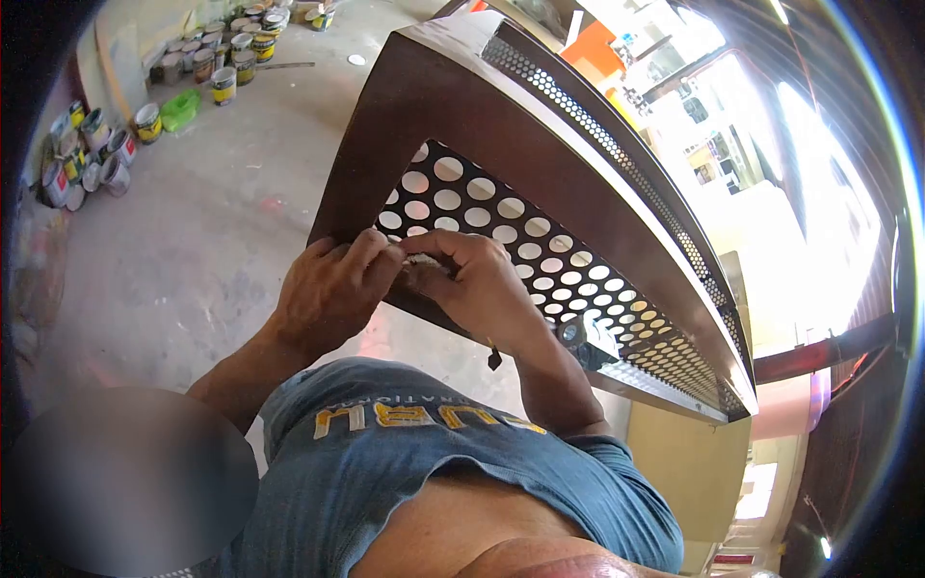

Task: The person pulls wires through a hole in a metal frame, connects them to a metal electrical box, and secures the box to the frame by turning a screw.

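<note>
From where I stand, the person is bent over a long brown metal frame (462, 106) whose near end juts toward them, its wide solid band running down to a lower edge right at their hands. Inside that frame sits a dark perforated panel (511, 231) full of round holes, and a narrower strip of much smaller holes (597, 135) follows the upper rail off toward the bright doorway side. The left hand (332, 289) is curled over the bottom edge of the frame, fingers bent and pressed against the metal, meeting the other hand at the middle. The right hand (477, 284) is closed too, its fingertips pinched around something small and pale at the panel's lower edge; it is too small for me to tell what it is. Both hands touch each other there, just under the first rows of holes. A small dark tag (494, 359) hangs below the right wrist. Farther along the panel's underside a little metal fitting (578, 337) is fixed to the lower rail. The person wears a blue shirt (405, 453) with yellow lettering. On the concrete floor (202, 241) beyond the frame, well apart from the hands, stands a cluster of paint cans (145, 120) and a green container (180, 108) near the wall.
</note>
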Available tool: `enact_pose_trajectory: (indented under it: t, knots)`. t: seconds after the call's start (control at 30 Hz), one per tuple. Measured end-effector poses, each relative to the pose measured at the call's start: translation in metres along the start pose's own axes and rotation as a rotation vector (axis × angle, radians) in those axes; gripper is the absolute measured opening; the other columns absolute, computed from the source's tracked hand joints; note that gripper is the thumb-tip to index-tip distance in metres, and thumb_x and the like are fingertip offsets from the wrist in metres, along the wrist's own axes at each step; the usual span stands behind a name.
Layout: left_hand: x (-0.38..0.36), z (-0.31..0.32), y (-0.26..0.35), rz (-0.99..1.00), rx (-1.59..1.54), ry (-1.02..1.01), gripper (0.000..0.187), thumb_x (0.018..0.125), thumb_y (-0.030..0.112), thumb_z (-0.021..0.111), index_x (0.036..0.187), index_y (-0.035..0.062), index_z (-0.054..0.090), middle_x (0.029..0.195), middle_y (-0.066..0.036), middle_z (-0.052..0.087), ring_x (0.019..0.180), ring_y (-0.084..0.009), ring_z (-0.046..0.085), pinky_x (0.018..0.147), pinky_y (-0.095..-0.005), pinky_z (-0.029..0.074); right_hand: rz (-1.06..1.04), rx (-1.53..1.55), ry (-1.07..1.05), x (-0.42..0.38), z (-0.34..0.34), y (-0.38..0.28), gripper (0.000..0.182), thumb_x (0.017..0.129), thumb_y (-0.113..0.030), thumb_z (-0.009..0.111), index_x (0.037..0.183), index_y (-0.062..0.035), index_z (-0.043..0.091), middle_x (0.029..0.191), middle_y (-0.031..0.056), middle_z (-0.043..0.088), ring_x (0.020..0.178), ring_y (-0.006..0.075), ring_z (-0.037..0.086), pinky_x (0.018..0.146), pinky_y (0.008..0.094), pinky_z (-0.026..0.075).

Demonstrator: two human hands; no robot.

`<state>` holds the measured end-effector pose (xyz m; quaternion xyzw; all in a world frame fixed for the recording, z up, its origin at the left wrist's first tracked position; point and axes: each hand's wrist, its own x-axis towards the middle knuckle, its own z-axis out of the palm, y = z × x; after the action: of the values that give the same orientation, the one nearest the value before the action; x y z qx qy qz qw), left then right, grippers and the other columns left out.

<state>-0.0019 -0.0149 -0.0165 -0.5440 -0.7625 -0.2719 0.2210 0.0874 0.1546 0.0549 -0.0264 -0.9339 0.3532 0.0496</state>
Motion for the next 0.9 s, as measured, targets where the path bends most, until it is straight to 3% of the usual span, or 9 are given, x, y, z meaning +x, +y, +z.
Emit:
enact_pose_trajectory:
  t: [0.27, 0.37, 0.53, 0.57, 0.6, 0.67, 0.77, 0.87, 0.9]
  knots:
    - [0.012, -0.006, 0.001, 0.055, 0.065, -0.034, 0.014, 0.086, 0.013, 0.064, 0.098, 0.0062, 0.059, 0.096, -0.007, 0.061, 0.071, -0.0194, 0.069, 0.065, -0.0354, 0.055, 0.055, 0.009, -0.033, 0.002, -0.008, -0.006, 0.02, 0.085, -0.008, 0.071, 0.104, -0.0019, 0.072, 0.086, 0.0123, 0.074, 0.074, 0.0187, 0.07, 0.072, 0.0322, 0.054]
    - [0.012, -0.008, -0.004, 0.08, 0.008, -0.126, 0.015, 0.086, 0.012, 0.064, 0.099, 0.0052, 0.059, 0.092, -0.007, 0.066, 0.066, -0.0209, 0.069, 0.06, -0.0349, 0.056, 0.135, 0.004, -0.113, 0.004, -0.01, -0.007, 0.019, 0.083, -0.011, 0.07, 0.101, -0.0042, 0.073, 0.09, 0.0176, 0.073, 0.081, 0.0288, 0.072, 0.076, 0.0389, 0.055]
    - [0.011, -0.003, -0.009, 0.061, -0.086, -0.005, 0.015, 0.085, 0.01, 0.064, 0.098, 0.003, 0.06, 0.092, -0.009, 0.07, 0.068, -0.0222, 0.071, 0.057, -0.0338, 0.056, 0.117, 0.038, -0.099, 0.001, -0.009, 0.0, 0.023, 0.084, -0.009, 0.07, 0.107, -0.0044, 0.073, 0.094, 0.0162, 0.073, 0.083, 0.0259, 0.072, 0.079, 0.0378, 0.055]
    - [0.01, -0.001, -0.008, 0.016, -0.126, 0.049, 0.014, 0.085, 0.009, 0.063, 0.098, 0.0026, 0.06, 0.097, -0.011, 0.071, 0.07, -0.0225, 0.072, 0.058, -0.0333, 0.056, 0.141, 0.026, -0.064, 0.001, -0.007, -0.002, 0.022, 0.081, -0.006, 0.076, 0.101, 0.0003, 0.072, 0.085, 0.0094, 0.073, 0.071, 0.0113, 0.066, 0.067, 0.0269, 0.051]
    - [0.01, -0.002, -0.008, 0.015, -0.119, 0.053, 0.014, 0.085, 0.009, 0.063, 0.098, 0.0026, 0.06, 0.097, -0.011, 0.071, 0.07, -0.0225, 0.072, 0.058, -0.0333, 0.056, 0.133, 0.026, -0.065, 0.001, -0.007, -0.002, 0.022, 0.081, -0.006, 0.076, 0.101, 0.0003, 0.072, 0.085, 0.0094, 0.073, 0.071, 0.0113, 0.066, 0.067, 0.0269, 0.051]
    - [0.01, -0.003, -0.005, -0.025, -0.102, -0.014, 0.012, 0.085, 0.007, 0.06, 0.096, 0.0024, 0.06, 0.107, -0.015, 0.071, 0.072, -0.0248, 0.072, 0.059, -0.0349, 0.057, 0.162, 0.033, -0.095, 0.0, -0.008, -0.001, 0.026, 0.083, -0.007, 0.071, 0.109, -0.0037, 0.071, 0.095, 0.015, 0.073, 0.085, 0.0242, 0.072, 0.079, 0.0366, 0.055]
    - [0.013, -0.008, -0.003, -0.109, -0.228, -0.104, 0.013, 0.085, 0.006, 0.058, 0.097, 0.0029, 0.06, 0.115, -0.018, 0.068, 0.074, -0.0279, 0.072, 0.06, -0.0361, 0.057, 0.13, 0.012, -0.053, -0.002, -0.003, 0.008, 0.022, 0.082, -0.006, 0.072, 0.104, -0.0036, 0.072, 0.096, 0.0136, 0.073, 0.083, 0.0235, 0.072, 0.073, 0.0349, 0.056]
    - [0.012, -0.01, 0.0, -0.146, -0.195, -0.116, 0.014, 0.083, 0.005, 0.058, 0.097, 0.003, 0.06, 0.109, -0.016, 0.069, 0.073, -0.0301, 0.071, 0.059, -0.038, 0.056, -0.043, 0.049, 0.082, -0.007, 0.01, 0.023, 0.016, 0.082, -0.003, 0.072, 0.098, -0.0034, 0.073, 0.095, 0.0119, 0.074, 0.08, 0.0233, 0.073, 0.07, 0.033, 0.059]
    - [0.011, -0.009, 0.0, -0.208, -0.214, -0.178, 0.029, 0.082, 0.003, 0.061, 0.11, 0.0063, 0.063, 0.112, -0.012, 0.069, 0.085, -0.0312, 0.071, 0.067, -0.0391, 0.059, -0.065, 0.044, 0.092, -0.008, 0.011, 0.023, 0.015, 0.082, -0.003, 0.072, 0.097, -0.0035, 0.073, 0.095, 0.0119, 0.074, 0.081, 0.0226, 0.074, 0.07, 0.0321, 0.059]
